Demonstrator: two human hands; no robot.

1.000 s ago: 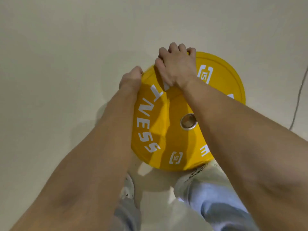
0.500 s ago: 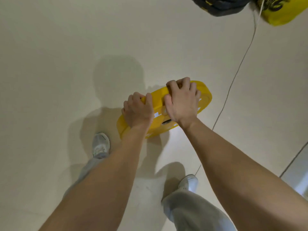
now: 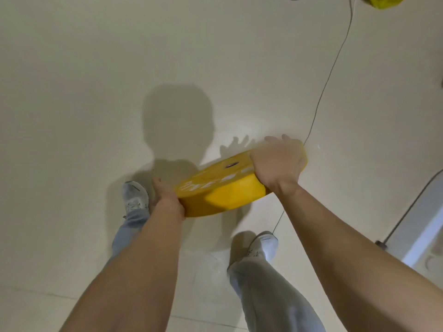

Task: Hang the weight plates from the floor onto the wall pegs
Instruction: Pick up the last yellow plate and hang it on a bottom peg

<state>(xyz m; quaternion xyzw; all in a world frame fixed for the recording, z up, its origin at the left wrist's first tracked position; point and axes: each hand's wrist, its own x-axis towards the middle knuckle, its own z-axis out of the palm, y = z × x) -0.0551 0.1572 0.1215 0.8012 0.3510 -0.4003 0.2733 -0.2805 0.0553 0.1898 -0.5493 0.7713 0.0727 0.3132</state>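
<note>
While left grip (image 3: 167, 200), right grip (image 3: 278, 164) are clutching opposite rims, yellow plate (image 3: 230, 197) is tilting. Lettering (image 3: 208, 183) is facing up.

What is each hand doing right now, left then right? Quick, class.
Left hand: grips the plate at its near left rim.
Right hand: grips the plate's far right rim, fingers curled over it.

Yellow weight plate (image 3: 223, 188), white lettering on upper face, metal-ringed centre hole, tilted near flat, clear of the floor (image 3: 84, 104), gripped between left hand (image 3: 167, 200) and right hand (image 3: 278, 164) at opposite rims
</note>
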